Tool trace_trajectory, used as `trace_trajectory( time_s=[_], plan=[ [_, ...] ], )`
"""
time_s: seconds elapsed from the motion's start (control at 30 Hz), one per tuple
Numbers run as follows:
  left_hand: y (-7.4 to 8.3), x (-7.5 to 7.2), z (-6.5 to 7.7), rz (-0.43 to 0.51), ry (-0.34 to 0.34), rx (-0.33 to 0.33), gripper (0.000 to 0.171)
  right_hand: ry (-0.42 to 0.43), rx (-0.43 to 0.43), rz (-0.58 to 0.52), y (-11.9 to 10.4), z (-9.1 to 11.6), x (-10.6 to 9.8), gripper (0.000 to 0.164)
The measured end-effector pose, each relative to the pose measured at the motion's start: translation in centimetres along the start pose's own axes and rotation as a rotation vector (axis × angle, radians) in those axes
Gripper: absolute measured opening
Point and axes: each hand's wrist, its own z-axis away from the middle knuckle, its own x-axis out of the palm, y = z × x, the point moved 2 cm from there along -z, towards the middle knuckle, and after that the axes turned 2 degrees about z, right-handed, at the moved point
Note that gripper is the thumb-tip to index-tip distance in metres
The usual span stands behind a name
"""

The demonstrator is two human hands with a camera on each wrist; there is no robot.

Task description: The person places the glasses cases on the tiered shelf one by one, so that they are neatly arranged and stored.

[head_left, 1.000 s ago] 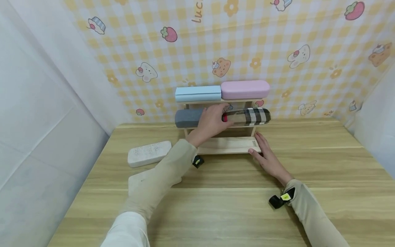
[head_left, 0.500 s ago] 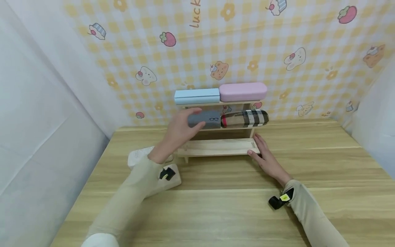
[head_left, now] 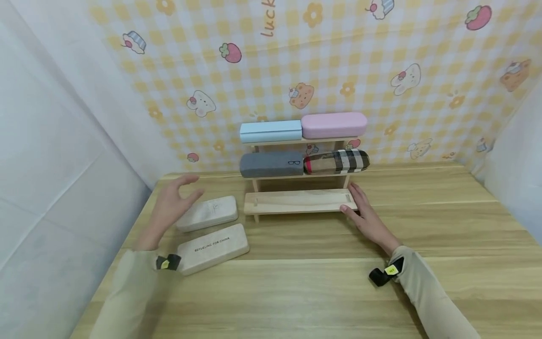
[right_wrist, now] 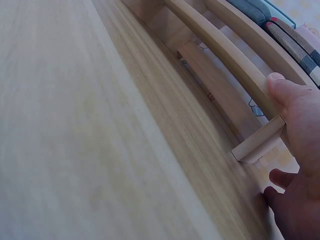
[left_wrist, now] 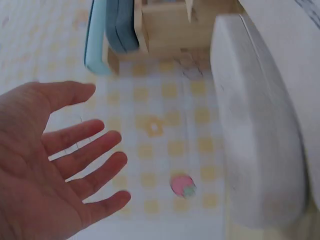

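My left hand (head_left: 169, 207) hovers beside and over the left end of a white glasses case (head_left: 213, 213), its fingers spread and nothing held. A second white glasses case (head_left: 213, 248), printed with dark lettering, lies just in front of it on the table. In the left wrist view the palm faces a white case (left_wrist: 257, 130) across a gap. My right hand (head_left: 367, 220) holds the right end of a three-tier wooden rack (head_left: 296, 201); the right wrist view has the thumb (right_wrist: 280, 89) on the front edge of the bottom shelf.
The rack's top shelf bears a light blue case (head_left: 271, 132) and a pink case (head_left: 334, 125). On its middle shelf lie a grey-blue glasses case (head_left: 267, 165) and a plaid case (head_left: 334, 162). A patterned yellow cloth (head_left: 262, 84) hangs behind the wooden table (head_left: 305, 296).
My left hand has left the middle shelf's cases and moved left and down to the white cases. The grey-blue and plaid cases stay on the shelf; my right hand has kept its place.
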Motion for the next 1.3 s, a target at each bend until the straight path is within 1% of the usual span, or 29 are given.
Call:
trace_trajectory(
  time_s=[0.07,0.13,0.2,0.23,0.3,0.43,0.57,0.67,0.77,0.87,0.97,1.07,1.13,1.23,1.3],
  plan=[
    [-1.4,-0.4,0.7,0.024,0.007,-0.005,0.042,-0.002,-0.004,0.000,0.0,0.0,0.0,0.070],
    [-2.6,-0.7,1.3,0.042,0.032,0.002,0.041,-0.008,-0.006,-0.006,-0.1,0.0,-0.1,0.070],
    [-3.6,-0.8,1.7,0.059,0.052,0.006,0.041,-0.011,-0.005,-0.010,0.0,0.0,-0.1,0.070],
    [-4.0,-0.7,1.9,0.058,0.051,0.000,0.042,-0.011,-0.003,-0.011,0.0,0.0,-0.1,0.070],
    [-5.0,-0.5,2.1,0.060,0.015,-0.025,0.047,-0.002,-0.003,-0.013,0.0,0.0,-0.1,0.069],
    [-7.1,0.4,2.6,0.095,-0.100,-0.085,0.058,0.003,-0.009,-0.009,0.1,-0.1,0.1,0.069],
    [-8.8,1.3,3.3,0.135,-0.144,-0.111,0.062,-0.010,-0.008,-0.015,0.2,-0.1,0.3,0.069],
    [-9.4,1.8,3.3,0.164,-0.154,-0.126,0.064,-0.008,-0.002,-0.019,0.3,0.0,0.2,0.069],
    [-9.5,2.0,3.2,0.200,-0.158,-0.148,0.066,-0.001,-0.006,-0.023,0.3,0.0,0.0,0.069],
    [-9.5,2.0,3.1,0.179,-0.179,-0.164,0.070,0.000,-0.019,-0.016,0.2,-0.3,-0.1,0.069],
    [-9.7,2.0,3.3,0.150,-0.223,-0.171,0.073,-0.002,-0.019,-0.010,0.0,-0.3,0.0,0.069],
    [-9.9,2.0,3.6,0.162,-0.242,-0.175,0.075,-0.004,-0.018,-0.013,-0.1,-0.3,0.2,0.069],
    [-10.2,2.2,3.8,0.182,-0.237,-0.188,0.076,-0.006,-0.021,-0.017,-0.1,-0.2,0.3,0.069],
    [-10.6,2.6,4.0,0.240,-0.226,-0.218,0.077,-0.004,-0.018,-0.023,-0.1,-0.2,0.2,0.069],
    [-10.9,2.9,4.0,0.319,-0.215,-0.238,0.076,0.001,-0.011,-0.021,-0.1,-0.1,-0.1,0.069]
  ],
)
